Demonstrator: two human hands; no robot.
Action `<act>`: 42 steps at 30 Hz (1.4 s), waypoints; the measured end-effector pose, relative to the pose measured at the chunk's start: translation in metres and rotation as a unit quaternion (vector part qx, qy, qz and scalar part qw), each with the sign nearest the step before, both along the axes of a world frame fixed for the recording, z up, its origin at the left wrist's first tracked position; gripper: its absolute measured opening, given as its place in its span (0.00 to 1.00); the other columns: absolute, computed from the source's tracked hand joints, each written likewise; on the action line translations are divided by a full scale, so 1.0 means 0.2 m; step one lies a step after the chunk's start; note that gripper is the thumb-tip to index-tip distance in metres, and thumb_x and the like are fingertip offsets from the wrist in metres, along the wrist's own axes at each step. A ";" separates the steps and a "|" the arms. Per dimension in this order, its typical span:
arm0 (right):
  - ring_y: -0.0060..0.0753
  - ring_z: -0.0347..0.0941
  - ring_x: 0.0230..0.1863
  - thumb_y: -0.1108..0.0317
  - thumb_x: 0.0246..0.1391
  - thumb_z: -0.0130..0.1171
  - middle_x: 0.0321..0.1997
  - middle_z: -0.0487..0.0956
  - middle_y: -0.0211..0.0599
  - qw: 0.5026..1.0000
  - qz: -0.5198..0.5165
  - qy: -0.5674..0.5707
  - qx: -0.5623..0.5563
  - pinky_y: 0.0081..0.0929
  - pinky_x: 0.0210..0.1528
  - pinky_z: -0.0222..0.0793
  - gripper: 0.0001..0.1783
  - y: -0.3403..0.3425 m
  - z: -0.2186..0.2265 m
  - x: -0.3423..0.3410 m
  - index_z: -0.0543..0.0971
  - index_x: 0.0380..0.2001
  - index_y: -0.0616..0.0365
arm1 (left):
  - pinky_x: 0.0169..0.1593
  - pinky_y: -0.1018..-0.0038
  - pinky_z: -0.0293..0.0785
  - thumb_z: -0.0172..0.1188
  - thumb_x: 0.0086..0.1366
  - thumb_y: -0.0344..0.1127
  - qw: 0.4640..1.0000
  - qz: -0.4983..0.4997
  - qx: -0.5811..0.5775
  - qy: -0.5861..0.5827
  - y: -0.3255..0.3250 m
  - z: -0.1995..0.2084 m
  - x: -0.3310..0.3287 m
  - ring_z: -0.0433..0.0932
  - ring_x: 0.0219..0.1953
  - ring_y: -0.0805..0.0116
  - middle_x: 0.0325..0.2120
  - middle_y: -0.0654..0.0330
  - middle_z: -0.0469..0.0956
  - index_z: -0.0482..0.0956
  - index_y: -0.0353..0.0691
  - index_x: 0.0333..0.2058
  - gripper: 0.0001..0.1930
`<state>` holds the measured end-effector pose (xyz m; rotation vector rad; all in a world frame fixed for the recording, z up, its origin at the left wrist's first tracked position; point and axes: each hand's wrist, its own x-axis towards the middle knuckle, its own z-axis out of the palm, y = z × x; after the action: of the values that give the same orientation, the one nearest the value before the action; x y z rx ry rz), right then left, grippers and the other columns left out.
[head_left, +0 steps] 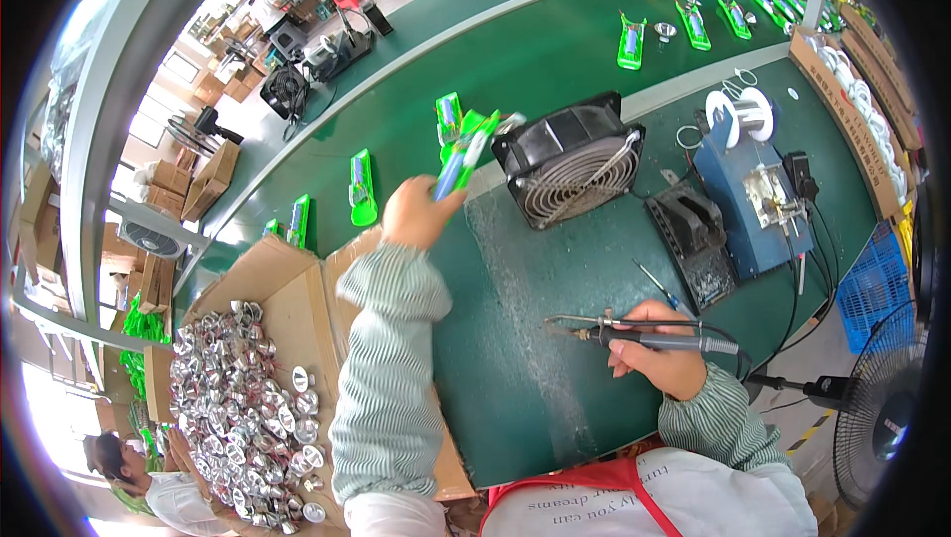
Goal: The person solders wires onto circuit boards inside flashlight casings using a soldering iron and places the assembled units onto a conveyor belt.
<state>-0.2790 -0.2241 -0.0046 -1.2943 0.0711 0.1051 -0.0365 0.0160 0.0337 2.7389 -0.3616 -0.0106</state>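
Note:
Stretched out over the far edge of the bench, my left hand is closed on a bright green plastic housing with a blue part inside. Another green housing lies just beyond it on the green belt. My right hand grips a soldering iron by its grey handle, the thin tip pointing left above the dark green bench mat. A black iron stand and a screwdriver-like tool lie beyond the right hand.
A black fan stands at the bench's far edge. On the right are a blue solder feeder with a white spool, and a pedestal fan. An open cardboard box at left holds many silver reflector cups. More housings line the belt.

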 end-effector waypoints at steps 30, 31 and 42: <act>0.26 0.72 0.17 0.80 0.48 0.50 0.20 0.74 0.42 0.994 -0.085 -0.024 -0.066 0.17 0.20 0.70 0.07 -0.02 0.02 -0.01 0.66 0.32 0.64 | 0.40 0.62 0.71 0.58 0.48 0.29 0.984 -0.005 0.106 -0.140 -0.03 -0.14 -0.63 0.71 0.36 0.49 0.50 0.46 0.58 0.58 0.46 0.55 0.33; 0.26 0.72 0.17 0.80 0.48 0.50 0.20 0.74 0.42 0.995 -0.074 -0.025 -0.066 0.17 0.20 0.70 0.07 -0.01 0.02 -0.01 0.66 0.32 0.64 | 0.40 0.64 0.72 0.58 0.48 0.29 0.980 -0.009 0.128 -0.154 -0.01 -0.16 -0.76 0.71 0.35 0.51 0.50 0.47 0.59 0.60 0.47 0.54 0.32; 0.25 0.70 0.16 0.78 0.48 0.50 0.19 0.74 0.41 0.994 -0.043 -0.056 -0.078 0.17 0.19 0.68 0.06 0.08 0.07 -0.09 0.66 0.31 0.64 | 0.44 0.65 0.68 0.61 0.48 0.35 0.987 0.044 0.068 -0.136 0.21 -0.02 -1.39 0.69 0.44 0.57 0.46 0.55 0.67 0.69 0.50 0.48 0.26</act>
<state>-0.2971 -0.2084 0.0087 -1.4478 0.0385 -0.0482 -0.3143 0.0573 0.0296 2.8949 -0.3225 0.3797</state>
